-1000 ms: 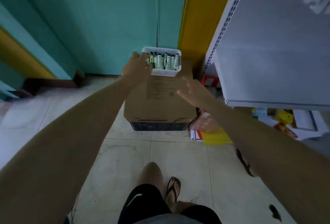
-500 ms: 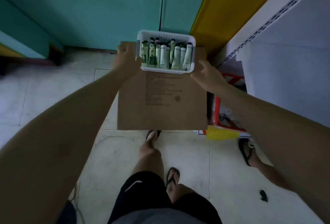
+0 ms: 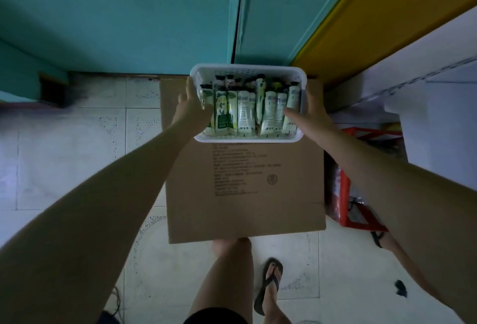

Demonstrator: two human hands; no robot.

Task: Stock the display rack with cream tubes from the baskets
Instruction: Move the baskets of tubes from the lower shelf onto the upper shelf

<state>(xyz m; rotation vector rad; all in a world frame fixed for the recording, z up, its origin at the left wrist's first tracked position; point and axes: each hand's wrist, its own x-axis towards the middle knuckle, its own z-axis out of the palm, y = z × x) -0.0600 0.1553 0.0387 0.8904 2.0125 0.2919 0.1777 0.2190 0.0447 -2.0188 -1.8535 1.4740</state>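
I hold the white basket (image 3: 247, 140) at upper centre of the frame, over the far end of a cardboard box (image 3: 245, 189). My left hand (image 3: 192, 107) grips its left wall. My right hand (image 3: 313, 114) grips its right wall, thumb inside against the tubes (image 3: 244, 112).

Handling, as I judge it:
- Thin perforated plastic, so the walls will likely flex. Hold at both short sides, under the rim.
- A full load gives moderate weight. Keep it level.
- The tubes stand loose, look smooth and soft, and may topple if tilted.

Not clear:
- My fingers outside the walls are hidden.
- Whether the basket rests on the box or is lifted, I cannot tell.
- The white rack (image 3: 438, 107) is cut off at the right edge.
- Tube labels are unreadable.
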